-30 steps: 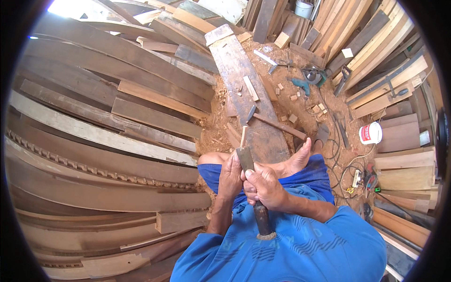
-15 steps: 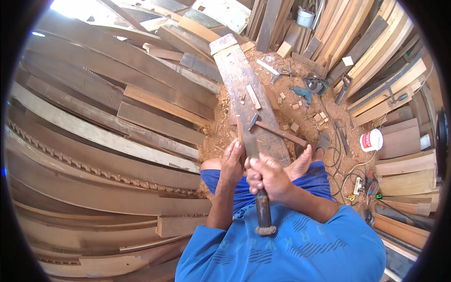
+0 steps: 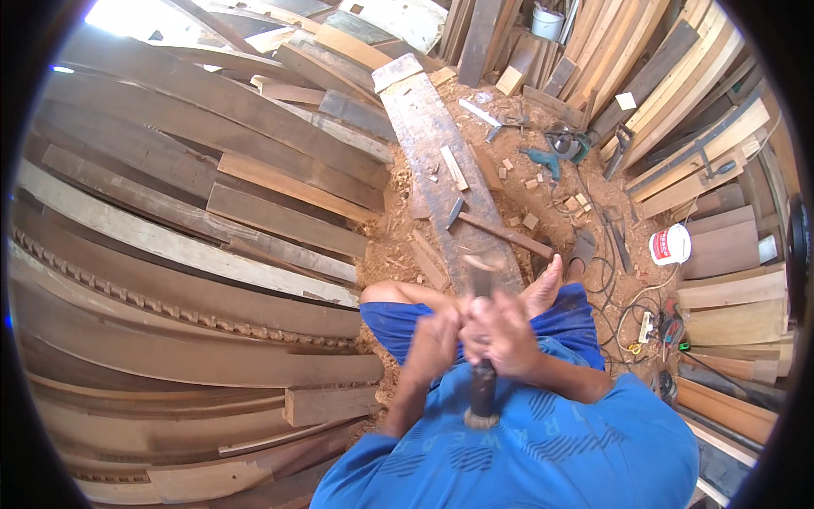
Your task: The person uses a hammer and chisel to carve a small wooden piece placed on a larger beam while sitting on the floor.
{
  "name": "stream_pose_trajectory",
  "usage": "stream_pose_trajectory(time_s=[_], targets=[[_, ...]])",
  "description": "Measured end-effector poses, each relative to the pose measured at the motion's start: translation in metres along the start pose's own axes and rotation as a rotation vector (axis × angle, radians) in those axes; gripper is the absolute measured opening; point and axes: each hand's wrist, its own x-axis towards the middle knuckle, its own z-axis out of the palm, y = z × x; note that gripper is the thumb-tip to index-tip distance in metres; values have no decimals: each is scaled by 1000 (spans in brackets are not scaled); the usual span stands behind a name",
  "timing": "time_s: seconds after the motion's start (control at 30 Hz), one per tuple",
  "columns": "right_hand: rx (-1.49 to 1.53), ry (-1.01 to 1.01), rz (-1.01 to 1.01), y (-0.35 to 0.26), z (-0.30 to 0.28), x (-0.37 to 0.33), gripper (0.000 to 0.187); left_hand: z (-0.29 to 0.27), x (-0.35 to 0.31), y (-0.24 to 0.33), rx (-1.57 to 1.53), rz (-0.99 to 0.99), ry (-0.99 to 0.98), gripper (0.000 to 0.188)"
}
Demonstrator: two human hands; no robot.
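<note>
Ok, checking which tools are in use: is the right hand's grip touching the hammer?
Apart: the head view shows the board between the hammer and the right hand's grip.

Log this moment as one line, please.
Right hand: gripping dark-handled metal chisel | left hand: close by, blurred | brown wooden-handled metal hammer: on long, worn wooden plank

The shirt (image 3: 509, 467) is bright blue, printed across the front with dark wavy stripes; the shorts (image 3: 572, 327) go a deeper royal blue. I see a blackish-brown chisel (image 3: 482, 390), tan at its butt end, the blurred blade greyish. The hammer (image 3: 509, 234) pairs a reddish-brown handle with a blue-grey head. The worn plank (image 3: 428, 119) is mottled grey-brown, the shavings (image 3: 394, 242) orange-tan. Over there, a teal power tool (image 3: 543, 159), a white bucket (image 3: 681, 240) with a red patch, and one whitish board (image 3: 170, 227) among brown ones.
</note>
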Motion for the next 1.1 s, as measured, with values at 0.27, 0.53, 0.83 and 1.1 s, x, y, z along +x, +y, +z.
stream_pose_trajectory(time_s=[0.27,0.53,0.83,1.1], targets=[[36,99,50,-8,-25,25,20,1,16,-9,-776,-279,126,25],[-1,-119,178,17,2,19,19,-20,52,-1,-90,17,234,27],[-45,-153,163,15,1,6,22,-13,24,22,-106,118,358,23],[-72,-140,154,11,-3,6,24,-6,17,20,-116,45,376,20]])
